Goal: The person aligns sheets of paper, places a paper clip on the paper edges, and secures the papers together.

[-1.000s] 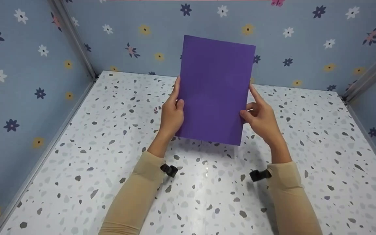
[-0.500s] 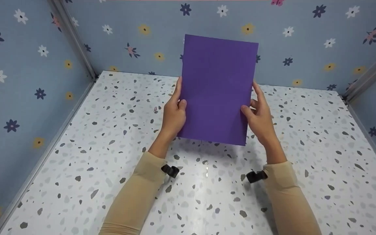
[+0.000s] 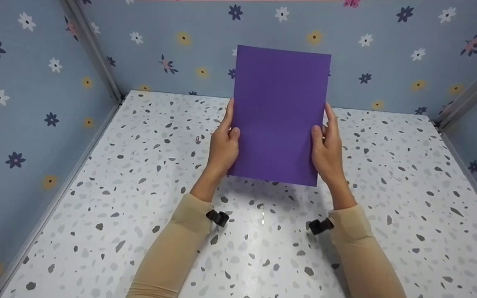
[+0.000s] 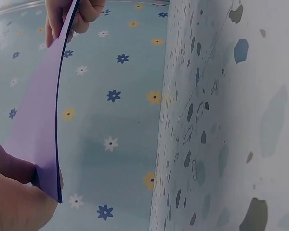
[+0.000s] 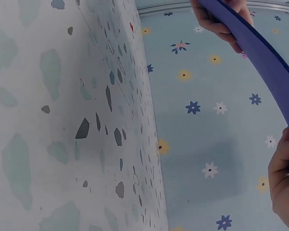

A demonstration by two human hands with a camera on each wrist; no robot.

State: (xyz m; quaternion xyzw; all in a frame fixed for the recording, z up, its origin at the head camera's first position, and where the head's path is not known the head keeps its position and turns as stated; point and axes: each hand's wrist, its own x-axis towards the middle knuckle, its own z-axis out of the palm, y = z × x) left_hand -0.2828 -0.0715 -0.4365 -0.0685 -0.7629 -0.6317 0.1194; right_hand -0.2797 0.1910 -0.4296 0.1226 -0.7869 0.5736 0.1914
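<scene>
The left hand [image 3: 223, 149] and the right hand [image 3: 327, 151] grip a purple sheet [image 3: 280, 116] between them, up off the bench [image 3: 259, 256]. From the left, a flowered blue wall [image 3: 27, 136] runs along the bench, and a reddish object [image 3: 197, 139] — too small to identify — lies on the speckled top. Next, the left hand holds the sheet's left edge, thumb on the near face. The sheet tilts slightly and, in the wrist views, bows gently. The right hand holds the opposite edge — thumb likewise in front — with a black device [image 3: 320, 225] at the cuff below.
</scene>
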